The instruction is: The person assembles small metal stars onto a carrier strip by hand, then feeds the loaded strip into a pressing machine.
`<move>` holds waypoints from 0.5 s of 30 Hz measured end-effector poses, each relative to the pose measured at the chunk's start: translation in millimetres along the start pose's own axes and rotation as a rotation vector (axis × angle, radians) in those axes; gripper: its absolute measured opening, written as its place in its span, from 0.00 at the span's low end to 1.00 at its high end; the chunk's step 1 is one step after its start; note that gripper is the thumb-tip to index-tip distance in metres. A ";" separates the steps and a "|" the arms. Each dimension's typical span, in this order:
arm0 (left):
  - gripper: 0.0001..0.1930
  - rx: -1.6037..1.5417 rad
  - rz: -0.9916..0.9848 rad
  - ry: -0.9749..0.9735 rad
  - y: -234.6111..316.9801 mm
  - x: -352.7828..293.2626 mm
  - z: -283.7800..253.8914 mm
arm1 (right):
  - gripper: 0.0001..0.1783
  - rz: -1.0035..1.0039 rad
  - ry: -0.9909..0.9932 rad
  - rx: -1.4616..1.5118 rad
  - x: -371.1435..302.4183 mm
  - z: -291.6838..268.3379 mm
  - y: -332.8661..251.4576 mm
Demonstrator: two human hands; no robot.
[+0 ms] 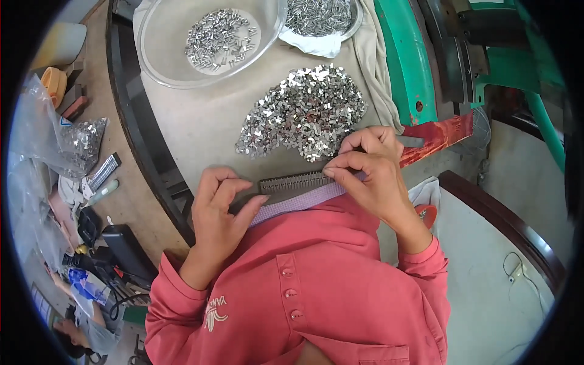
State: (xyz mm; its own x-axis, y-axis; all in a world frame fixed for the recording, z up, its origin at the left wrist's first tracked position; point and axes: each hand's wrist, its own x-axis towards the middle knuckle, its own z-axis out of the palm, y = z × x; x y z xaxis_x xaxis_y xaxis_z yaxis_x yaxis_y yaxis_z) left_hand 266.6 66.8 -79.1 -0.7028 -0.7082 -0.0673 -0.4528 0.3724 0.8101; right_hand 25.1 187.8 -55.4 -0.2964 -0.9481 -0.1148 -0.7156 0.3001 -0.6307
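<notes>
A dark slotted metal bar [295, 183] with a row of small pins or teeth lies at the table's near edge, close against my body. At its left end is my left hand [220, 205], with thumb and fingers apart and nothing visible between them. My right hand [372, 170] pinches at the bar's right end. What its fingertips hold, if anything, is too small and covered to make out. Just beyond the bar spreads a heap of small shiny metal pieces [304, 112], a few of them reddish.
A clear plastic basin [155, 58] of short metal cylinders stands at the back left, beside a bowl of metal pins [319, 17]. Green machinery [404, 67] borders the right. On a left-hand bench lie a bag of metal parts [85, 143] and tools. Another person [91, 331] sits far left.
</notes>
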 end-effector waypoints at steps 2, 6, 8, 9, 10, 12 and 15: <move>0.17 0.002 0.002 -0.001 -0.3 0.2 0.3 | 0.05 -0.003 0.017 -0.019 -0.3 1.3 -1.0; 0.18 0.001 0.007 0.002 -0.9 -0.3 1.0 | 0.06 -0.015 0.033 -0.068 -0.9 2.8 -1.8; 0.18 0.004 0.006 0.005 -0.9 -0.8 1.3 | 0.06 -0.036 0.037 -0.055 -0.8 3.0 0.8; 0.18 0.003 0.003 0.003 -1.0 -0.9 1.3 | 0.06 -0.036 0.037 -0.054 -0.6 2.1 1.9; 0.18 0.001 0.001 0.002 -1.0 -1.1 1.3 | 0.07 -0.034 0.019 -0.045 -0.5 0.8 3.2; 0.18 0.000 -0.007 0.002 -0.3 -0.8 1.3 | 0.07 -0.031 0.001 -0.036 0.2 -1.0 4.0; 0.18 -0.003 -0.012 0.001 0.1 0.4 1.4 | 0.07 -0.037 0.002 -0.037 1.4 -3.1 5.3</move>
State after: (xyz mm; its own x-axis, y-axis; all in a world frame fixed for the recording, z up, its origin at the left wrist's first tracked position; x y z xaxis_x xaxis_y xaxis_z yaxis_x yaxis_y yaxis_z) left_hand 265.5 67.4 -79.9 -0.6968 -0.7131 -0.0766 -0.4596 0.3621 0.8109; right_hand 18.9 188.4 -56.5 -0.2704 -0.9585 -0.0901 -0.7492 0.2683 -0.6055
